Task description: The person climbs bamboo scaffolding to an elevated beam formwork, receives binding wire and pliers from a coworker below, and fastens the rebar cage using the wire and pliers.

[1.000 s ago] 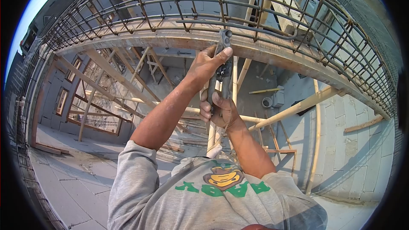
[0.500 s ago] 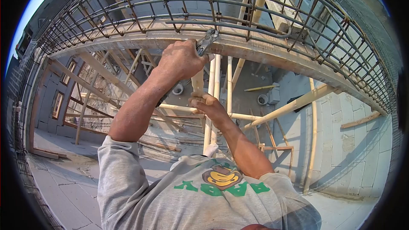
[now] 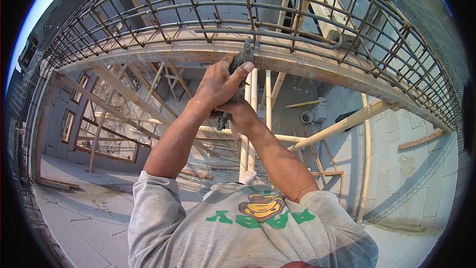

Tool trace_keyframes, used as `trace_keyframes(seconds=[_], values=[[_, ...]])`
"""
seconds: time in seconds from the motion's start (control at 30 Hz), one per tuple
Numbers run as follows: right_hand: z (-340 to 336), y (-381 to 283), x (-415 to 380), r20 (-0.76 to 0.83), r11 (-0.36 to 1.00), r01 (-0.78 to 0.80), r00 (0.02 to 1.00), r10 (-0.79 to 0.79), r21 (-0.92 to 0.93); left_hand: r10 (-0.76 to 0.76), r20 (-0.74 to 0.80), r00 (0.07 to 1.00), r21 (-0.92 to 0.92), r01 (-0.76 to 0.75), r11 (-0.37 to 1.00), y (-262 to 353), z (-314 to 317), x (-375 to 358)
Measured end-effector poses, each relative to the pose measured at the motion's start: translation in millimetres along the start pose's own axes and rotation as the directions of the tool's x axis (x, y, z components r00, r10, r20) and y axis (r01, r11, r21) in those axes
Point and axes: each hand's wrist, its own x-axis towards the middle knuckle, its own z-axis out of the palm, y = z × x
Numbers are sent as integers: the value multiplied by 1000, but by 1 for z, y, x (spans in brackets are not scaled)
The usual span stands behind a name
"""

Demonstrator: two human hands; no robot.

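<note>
A dusty dark metal tool [image 3: 243,59] slants across the middle of the view, its head against the lower bars of the rebar cage [image 3: 223,4] at the edge of a wooden beam [image 3: 198,55]. My left hand [image 3: 218,80] is wrapped round the tool's upper part, thumb along it. Just below, my right hand [image 3: 239,114] is closed round the lower part, and dark ends stick out to its left. Both hands are close together, and the right fingers are partly hidden.
Below the beam stand wooden poles [image 3: 268,99], with a thick diagonal pole [image 3: 342,125] at the right. Far down on the floor are a round bucket [image 3: 307,116] and loose planks. Grey block walls [image 3: 396,168] rise on both sides. The rebar cage spans the whole top.
My right hand has moved up onto the tool's lower part, close to my left hand. My left hand and the tool have shifted slightly, and the tool stands more upright.
</note>
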Motion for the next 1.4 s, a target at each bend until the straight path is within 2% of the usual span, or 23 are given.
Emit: trace_keyframes(seconds=[0.03,0.07,0.1,0.17,0.2,0.27,0.3,0.4,0.5,0.6,0.7,0.8,0.9,1.1,1.2,1.3,1.33,1.4], values=[[-2,-3,-7,-34,998,-22,999,24,53,0,10,1000,-54,1,999,1,-2,-2],[-3,-6,-14,-69,999,-28,997,27,-23,1,18,1000,-108,1,994,1,-4,-4],[-3,-12,-20,-100,994,-35,995,25,-105,102,-58,993,45,-99,994,-6,3,-4],[-1,-29,-34,-130,957,-94,990,59,-276,55,-28,998,52,-53,997,-3,4,-5],[3,-33,-39,-164,953,-76,986,29,-294,36,-12,999,56,-36,998,-1,4,-4],[8,-39,-47,-228,943,-30,972,-49,-330,111,-88,990,191,-93,977,-1,7,-6],[6,-35,-48,-267,961,-2,961,-75,-278,153,-124,980,259,-117,959,-1,8,-6],[2,-32,-48,-155,947,75,979,-129,-314,141,-165,976,248,-98,964,3,5,-7],[2,-23,-44,-267,898,28,950,-160,-439,233,-292,928,250,-161,955,5,8,-10],[5,-26,-46,-310,882,3,936,-168,-470,193,-324,926,218,-125,968,2,9,-9],[3,-21,-43,-154,985,61,984,-86,-160,34,-303,952,20,-29,999,13,6,-13],[13,-24,-43,-84,995,70,994,-64,77,126,-368,921,-61,-159,985,8,6,-13],[3,-15,-34,-31,988,48,999,-44,149,188,-385,903,-38,-219,975,8,5,-14],[9,-8,-30,-73,990,85,994,-77,115,152,-354,923,-43,-178,983,12,3,-13],[9,-3,-18,-104,993,115,988,-112,20,128,-338,932,-68,-160,985,9,2,-11],[6,-6,-27,7,977,24,1000,-26,211,80,-307,948,-145,-130,981,15,0,-12],[-1,-8,-32,188,948,-26,982,-35,316,53,-226,973,-193,-98,976,20,-2,-14],[-19,-18,-46,518,864,-175,848,-111,472,12,-61,998,-279,-28,960,33,-9,-17]])
